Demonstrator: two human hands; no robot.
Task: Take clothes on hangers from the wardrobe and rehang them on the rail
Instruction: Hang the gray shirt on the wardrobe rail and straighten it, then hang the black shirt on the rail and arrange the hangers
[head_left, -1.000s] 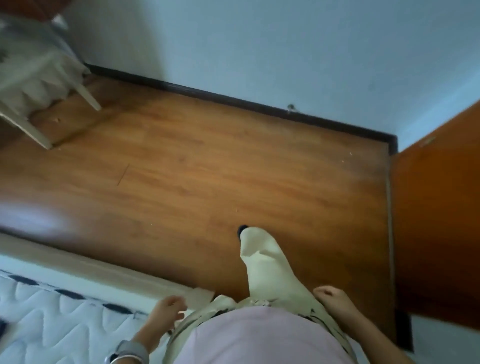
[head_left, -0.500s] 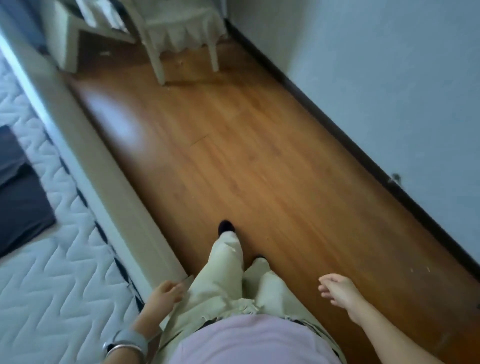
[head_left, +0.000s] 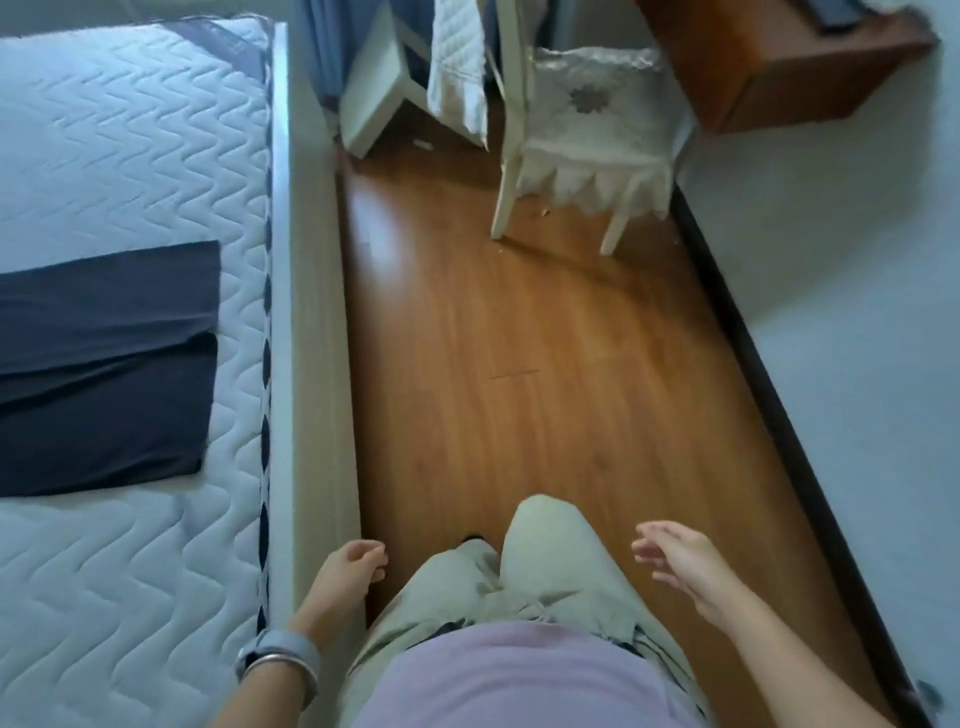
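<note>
A: From the head camera, you're standing in the narrow strip of wooden floor between the bed and the wall. Both hands are empty.

B: Fingers?

A: Your left hand is loosely curled, close to a soft fist, grasping nothing, hanging just beside the bed's pale edge. Your right hand is released, fingers spread and slightly bent, out to the side over the floor. That reads like balance while walking, not a reach.

B: And the clothes on hangers?

A: None in view. No wardrobe, no rail, no hanger here. A dark folded cloth lies flat on the quilted mattress, and pale quilted fabric hangs near the white chair ahead, but I can't tell if either belongs to the job.

B: So what's your read?

A: You're between pieces, I'd say, carrying nothing. A brown wooden cabinet sits top right; whether that's wardrobe, I can't say.
</note>
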